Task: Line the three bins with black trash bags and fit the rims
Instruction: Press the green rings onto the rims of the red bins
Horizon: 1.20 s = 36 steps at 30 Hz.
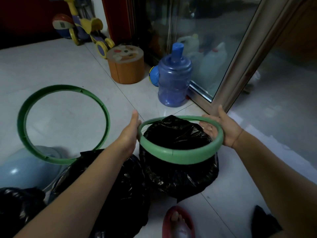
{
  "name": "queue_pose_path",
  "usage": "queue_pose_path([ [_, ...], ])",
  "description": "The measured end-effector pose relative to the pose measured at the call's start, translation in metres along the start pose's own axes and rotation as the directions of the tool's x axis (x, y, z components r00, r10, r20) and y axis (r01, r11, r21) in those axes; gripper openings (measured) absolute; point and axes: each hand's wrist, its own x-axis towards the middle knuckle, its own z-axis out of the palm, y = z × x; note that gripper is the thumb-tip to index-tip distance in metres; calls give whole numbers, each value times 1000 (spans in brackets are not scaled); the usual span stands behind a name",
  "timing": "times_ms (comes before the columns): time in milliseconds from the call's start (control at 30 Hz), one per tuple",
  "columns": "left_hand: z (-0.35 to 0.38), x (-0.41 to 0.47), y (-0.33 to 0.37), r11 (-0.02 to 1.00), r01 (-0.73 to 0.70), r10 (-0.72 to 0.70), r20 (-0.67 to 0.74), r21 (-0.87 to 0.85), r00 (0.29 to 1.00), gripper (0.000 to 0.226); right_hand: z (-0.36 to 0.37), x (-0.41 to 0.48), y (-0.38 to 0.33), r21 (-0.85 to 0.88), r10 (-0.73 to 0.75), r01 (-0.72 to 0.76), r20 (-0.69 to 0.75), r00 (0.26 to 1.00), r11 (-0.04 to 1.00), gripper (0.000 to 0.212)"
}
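Observation:
A bin draped in a black trash bag (180, 174) stands on the floor in front of me. A green rim (181, 156) sits around its top, over the bag. My left hand (130, 129) grips the rim's left side and my right hand (221, 127) grips its right side. A second, larger green rim (22, 117) lies flat on the tiles to the left. Another black-bagged bin (109, 186) sits under my left forearm, and more black bag (17, 203) shows at the lower left beside a pale blue bin (20, 170).
A blue water jug (173, 78) and an orange round stool (127, 66) stand behind the bin, with a toy scooter (87, 30) farther back. A glass sliding door frame (240, 66) runs along the right. My foot in a red slipper (178, 222) is below the bin.

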Motion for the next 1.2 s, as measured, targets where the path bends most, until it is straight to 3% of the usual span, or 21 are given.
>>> queue_pose_path([
  [100, 7, -15, -11, 956, -74, 78, -6, 284, 997, 63, -2, -9, 13, -233, -50, 44, -18, 999, 971, 77],
  [233, 23, -18, -25, 854, -71, 116, -55, 515, 992, 74, -1, -19, 43, -431, -58, 13, -92, 994, 902, 73],
  [367, 39, -21, -43, 779, -8, 134, -153, 627, 979, 83, 8, -26, 67, -562, -305, 112, -261, 916, 819, 61],
  [567, 45, -17, -48, 815, -5, 139, -188, 579, 972, 82, 11, -20, 73, -618, -329, 82, -297, 897, 782, 63],
  [767, 47, -17, -46, 789, 22, 131, -203, 614, 970, 83, 12, -16, 74, -689, -368, 70, -296, 882, 722, 63],
  [833, 43, -19, -41, 822, 6, 129, -196, 570, 972, 81, 12, -17, 70, -743, -379, 48, -284, 881, 667, 61],
  [933, 17, -31, -28, 888, -151, 260, -202, 435, 944, 76, 21, -17, 55, -854, -479, 21, -272, 834, 521, 56],
  [1033, -48, -49, -13, 876, -284, 425, -349, 389, 835, 67, 61, -17, 31, -868, -612, 212, -126, 781, 449, 56],
  [1100, -107, -57, -7, 885, -293, 451, -506, 362, 735, 62, 105, -14, 18, -782, -617, 373, -19, 787, 500, 56],
  [1200, -193, -63, -10, 943, -233, 333, -688, 238, 644, 61, 187, -5, 16, -496, -424, 412, 96, 901, 764, 55],
])
